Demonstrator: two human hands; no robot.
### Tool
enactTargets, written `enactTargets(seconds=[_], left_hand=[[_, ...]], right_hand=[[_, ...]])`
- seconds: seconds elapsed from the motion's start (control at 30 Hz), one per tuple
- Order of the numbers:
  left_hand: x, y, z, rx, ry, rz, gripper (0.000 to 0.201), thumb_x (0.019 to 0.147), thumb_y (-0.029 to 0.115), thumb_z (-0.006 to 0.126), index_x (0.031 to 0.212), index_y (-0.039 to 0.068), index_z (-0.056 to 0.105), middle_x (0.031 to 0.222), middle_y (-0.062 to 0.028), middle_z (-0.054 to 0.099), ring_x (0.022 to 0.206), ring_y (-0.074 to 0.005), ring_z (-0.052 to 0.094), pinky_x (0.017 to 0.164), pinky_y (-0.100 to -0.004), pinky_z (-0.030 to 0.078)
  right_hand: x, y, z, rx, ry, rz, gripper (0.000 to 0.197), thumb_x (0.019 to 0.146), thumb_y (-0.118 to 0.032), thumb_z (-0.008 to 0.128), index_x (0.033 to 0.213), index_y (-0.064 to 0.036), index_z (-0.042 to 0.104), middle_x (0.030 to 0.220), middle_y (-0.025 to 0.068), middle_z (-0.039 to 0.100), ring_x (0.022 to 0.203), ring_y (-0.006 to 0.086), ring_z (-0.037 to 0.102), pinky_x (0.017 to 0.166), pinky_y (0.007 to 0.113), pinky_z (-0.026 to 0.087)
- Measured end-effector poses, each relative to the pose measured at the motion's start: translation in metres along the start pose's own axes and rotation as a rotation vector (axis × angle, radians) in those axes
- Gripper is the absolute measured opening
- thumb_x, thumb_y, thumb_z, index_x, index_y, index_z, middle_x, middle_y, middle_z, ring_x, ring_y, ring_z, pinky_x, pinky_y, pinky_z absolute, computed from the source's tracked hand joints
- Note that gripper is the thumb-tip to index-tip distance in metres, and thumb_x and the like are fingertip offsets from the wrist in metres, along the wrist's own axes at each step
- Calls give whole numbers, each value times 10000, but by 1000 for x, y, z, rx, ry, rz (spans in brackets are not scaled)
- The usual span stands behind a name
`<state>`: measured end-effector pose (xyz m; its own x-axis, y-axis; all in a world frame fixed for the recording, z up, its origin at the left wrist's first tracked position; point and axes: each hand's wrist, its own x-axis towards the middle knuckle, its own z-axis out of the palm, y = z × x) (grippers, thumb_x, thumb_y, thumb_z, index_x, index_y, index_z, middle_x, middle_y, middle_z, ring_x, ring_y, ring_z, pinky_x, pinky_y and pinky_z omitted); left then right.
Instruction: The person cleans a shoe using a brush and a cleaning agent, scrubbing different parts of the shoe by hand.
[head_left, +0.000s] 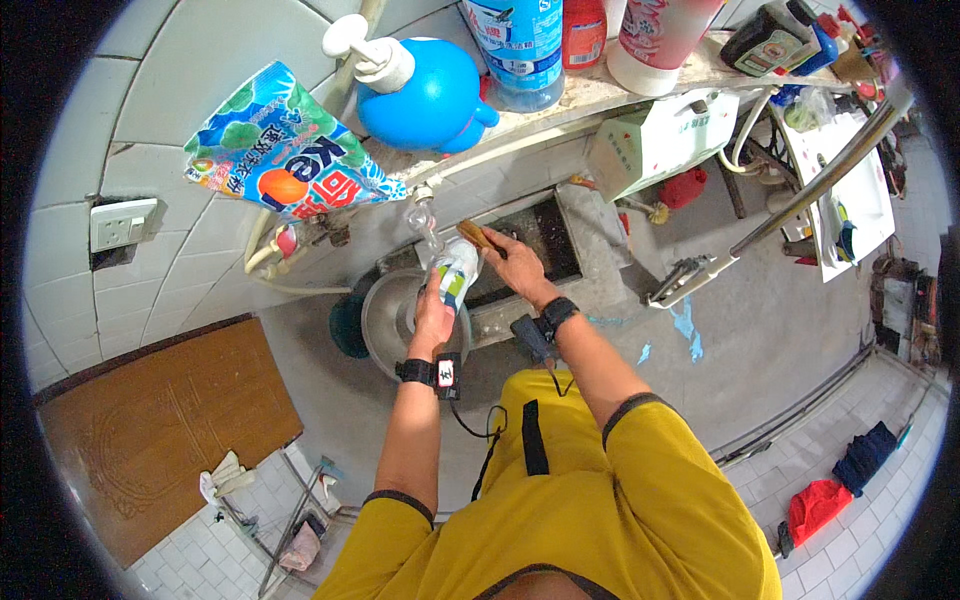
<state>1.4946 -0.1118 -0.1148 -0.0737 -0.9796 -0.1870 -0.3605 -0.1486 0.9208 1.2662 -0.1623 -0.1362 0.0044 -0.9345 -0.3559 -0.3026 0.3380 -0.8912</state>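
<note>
My left hand (pixel 433 318) is closed around a white shoe (pixel 459 262) with green and dark blue patches, tilted over the rim of a round metal basin (pixel 377 335). My right hand (pixel 520 268) grips a brown wooden-backed brush (pixel 474 235) close to the shoe's upper end. The brush's bristles are hidden from view. Clear water (pixel 428 222) streams down from a tap (pixel 424 192) just beyond the shoe. Both wrists wear black straps with small devices.
Behind the basin lies a dark rectangular sink opening (pixel 540 245). On the ledge stand a blue pump bottle (pixel 420 95), a clear-blue bottle (pixel 517 50) and other bottles. A detergent bag (pixel 290 145) hangs at left. A metal pole (pixel 790 215) slants in from the right.
</note>
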Motion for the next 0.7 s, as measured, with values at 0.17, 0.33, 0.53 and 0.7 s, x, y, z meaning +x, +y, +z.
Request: enactTargets(seconds=[0.17, 0.33, 0.53, 0.7], left_hand=[[5, -9, -2, 279, -94, 64, 476, 1185, 426, 528, 1475, 59, 619, 1329, -56, 688, 1150, -199, 663, 1021, -355, 537], [0, -20, -27, -384, 100, -273, 387, 1141, 324, 610, 1423, 60, 627, 1313, -50, 700, 1144, -202, 677, 994, -374, 558], [22, 30, 7, 385, 158, 270, 386, 1039, 265, 727, 1363, 64, 666, 1264, -78, 727, 1104, -234, 707, 950, -395, 577], [9, 32, -5, 492, 236, 293, 370, 993, 244, 769, 1312, 71, 697, 1207, -92, 746, 1055, -258, 723, 918, -409, 586]], right_hand=[[36, -12, -23, -111, -235, -25, 545, 1082, -413, 667, 1573, -181, 629, 1419, 205, 734, 1308, 396, 697, 1105, 449, 536], [-1, -20, 8, 54, -186, -21, 536, 1101, -358, 680, 1600, -177, 607, 1476, 186, 718, 1364, 327, 682, 1166, 396, 499], [-20, 36, 30, 468, 53, -244, 541, 1081, -181, 738, 1594, -88, 595, 1561, 171, 665, 1431, 266, 635, 1211, 368, 470], [-71, 16, 49, 571, -198, -92, 570, 1106, -186, 718, 1638, -73, 549, 1652, 124, 575, 1528, 224, 504, 1277, 375, 391]])
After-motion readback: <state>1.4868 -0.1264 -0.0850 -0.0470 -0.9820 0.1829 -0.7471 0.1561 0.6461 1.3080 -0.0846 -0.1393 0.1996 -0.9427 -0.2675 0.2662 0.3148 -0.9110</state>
